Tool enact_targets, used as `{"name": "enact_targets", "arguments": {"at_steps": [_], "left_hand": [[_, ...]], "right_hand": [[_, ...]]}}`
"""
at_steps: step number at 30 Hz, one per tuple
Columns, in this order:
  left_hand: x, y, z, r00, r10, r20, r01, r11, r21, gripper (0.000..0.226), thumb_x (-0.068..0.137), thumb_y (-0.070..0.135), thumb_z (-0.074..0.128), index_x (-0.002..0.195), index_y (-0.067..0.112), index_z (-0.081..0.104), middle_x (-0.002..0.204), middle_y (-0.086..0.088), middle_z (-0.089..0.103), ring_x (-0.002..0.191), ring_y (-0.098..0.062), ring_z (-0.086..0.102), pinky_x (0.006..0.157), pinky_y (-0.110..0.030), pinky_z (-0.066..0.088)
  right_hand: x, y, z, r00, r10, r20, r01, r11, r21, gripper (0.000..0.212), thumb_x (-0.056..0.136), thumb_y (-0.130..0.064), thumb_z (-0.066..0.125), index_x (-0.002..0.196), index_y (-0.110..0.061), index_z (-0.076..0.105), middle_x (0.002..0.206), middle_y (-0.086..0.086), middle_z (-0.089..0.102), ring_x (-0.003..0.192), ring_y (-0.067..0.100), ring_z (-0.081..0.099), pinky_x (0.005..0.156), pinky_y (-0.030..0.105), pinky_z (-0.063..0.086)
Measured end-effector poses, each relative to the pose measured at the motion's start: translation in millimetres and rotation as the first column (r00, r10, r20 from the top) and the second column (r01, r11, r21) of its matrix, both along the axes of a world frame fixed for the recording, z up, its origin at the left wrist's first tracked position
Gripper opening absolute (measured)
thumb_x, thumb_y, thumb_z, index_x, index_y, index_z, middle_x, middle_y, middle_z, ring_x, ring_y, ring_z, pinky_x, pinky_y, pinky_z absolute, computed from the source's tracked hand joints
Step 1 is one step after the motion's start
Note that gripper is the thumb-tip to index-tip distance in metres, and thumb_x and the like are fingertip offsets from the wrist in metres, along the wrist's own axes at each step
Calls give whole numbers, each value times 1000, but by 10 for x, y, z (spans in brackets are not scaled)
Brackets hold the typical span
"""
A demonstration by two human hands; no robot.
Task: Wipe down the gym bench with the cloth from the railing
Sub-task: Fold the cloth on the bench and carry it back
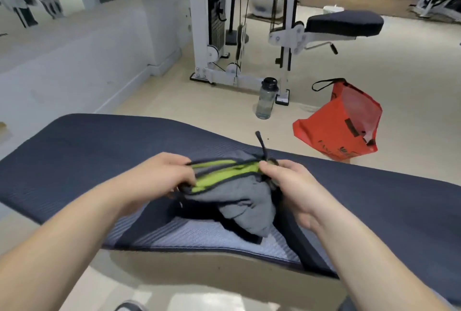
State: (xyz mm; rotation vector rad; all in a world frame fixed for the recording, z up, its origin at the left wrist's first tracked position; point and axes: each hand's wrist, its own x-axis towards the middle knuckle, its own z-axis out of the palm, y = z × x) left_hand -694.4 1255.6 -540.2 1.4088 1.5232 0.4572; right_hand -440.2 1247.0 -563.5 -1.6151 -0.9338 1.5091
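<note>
A dark padded gym bench (87, 151) runs across the view in front of me. Over its middle I hold a grey cloth (247, 200) with a lime-green edge and a thin black loop sticking up. My left hand (162, 173) pinches the cloth's left end. At its right end my right hand (287, 178) grips it just below the loop. The grey part of the cloth hangs bunched between my hands and touches the bench pad.
Beyond the bench, on the beige floor, stand a clear water bottle (266, 98) and an orange bag (341, 123). A white cable machine (224, 23) with a black padded seat (344, 23) stands further back. A low wall with mirrors lines the left side.
</note>
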Motion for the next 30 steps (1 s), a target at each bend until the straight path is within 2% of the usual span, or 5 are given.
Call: {"name": "enact_targets", "arguments": {"at_steps": [12, 15, 19, 23, 30], "left_hand": [[-75, -87, -93, 891, -373, -258, 433, 868, 242, 36, 65, 5, 44, 74, 34, 62, 98, 13, 69, 99, -12, 65, 90, -39, 52], [-200, -115, -66, 859, -432, -276, 490, 849, 197, 43, 66, -1, 41, 73, 34, 64, 104, 17, 73, 106, -4, 65, 97, -30, 50], [-355, -166, -71, 802, -490, -343, 529, 849, 24, 44, 74, -6, 47, 79, 30, 72, 111, 23, 71, 107, 6, 63, 91, -15, 46], [-352, -195, -63, 740, -542, -398, 555, 827, -94, 35, 81, 5, 56, 83, 33, 77, 115, 27, 68, 102, 10, 61, 79, -2, 40], [13, -47, -121, 865, -343, -365, 401, 911, 93, 13, 90, 23, 66, 97, 33, 71, 88, 11, 75, 66, -4, 60, 67, -20, 49]], "right_hand": [[-3, -50, -246, 490, 321, 811, -701, 698, 147, 84, 74, -39, 88, 148, -36, 50, 170, -10, 19, 159, 12, -2, 127, 34, 9], [-76, -109, -270, 499, 304, 812, -758, 608, 238, 32, 74, -40, 81, 99, -34, 63, 145, -6, 59, 153, 17, 32, 127, 50, 18], [-187, -296, -85, 495, 463, 735, -822, 524, 222, 20, 75, -15, 67, 77, -26, 51, 62, -11, 50, 61, 8, 48, 108, 32, 45], [-106, -514, 202, 223, 890, 397, -932, 314, -181, 31, 79, -28, 90, 102, -22, 70, 95, -1, 77, 82, 9, 71, 83, 33, 59], [173, -100, -13, 738, 371, 563, -494, 866, 77, 20, 96, -24, 73, 90, -8, 62, 76, 18, 72, 55, 24, 70, 53, 39, 60]]}}
